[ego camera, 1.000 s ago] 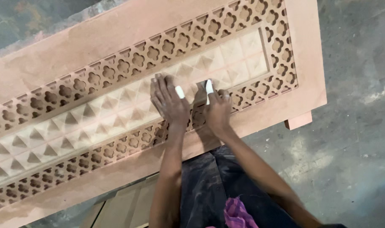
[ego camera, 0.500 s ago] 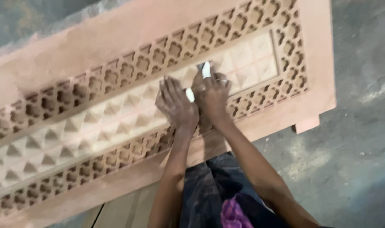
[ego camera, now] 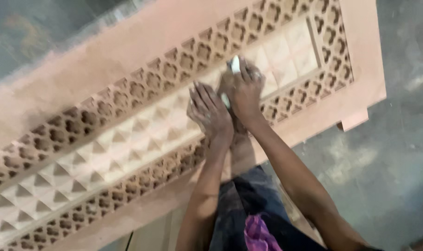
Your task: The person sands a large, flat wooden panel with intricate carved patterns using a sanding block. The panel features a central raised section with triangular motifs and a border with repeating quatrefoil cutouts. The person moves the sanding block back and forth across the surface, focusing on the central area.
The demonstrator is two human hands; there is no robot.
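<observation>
A long pinkish carved stone panel (ego camera: 128,51), with pierced lattice bands around a paler strip of raised pyramid shapes, runs across a grey floor (ego camera: 397,153); its left end is cut off by the frame and the whole view is motion-blurred. The left hand (ego camera: 209,111) lies flat on the pyramid strip, fingers spread open. The right hand (ego camera: 244,90), just beside it, is closed around a small white, folded sheet-like piece (ego camera: 235,65) pressed to the strip; most of the piece is hidden under the fingers, so what it is cannot be told. Compared with half a second ago, both hands sit farther toward the panel's right end. A purple cloth (ego camera: 258,234) shows at the waist, partly cropped.
</observation>
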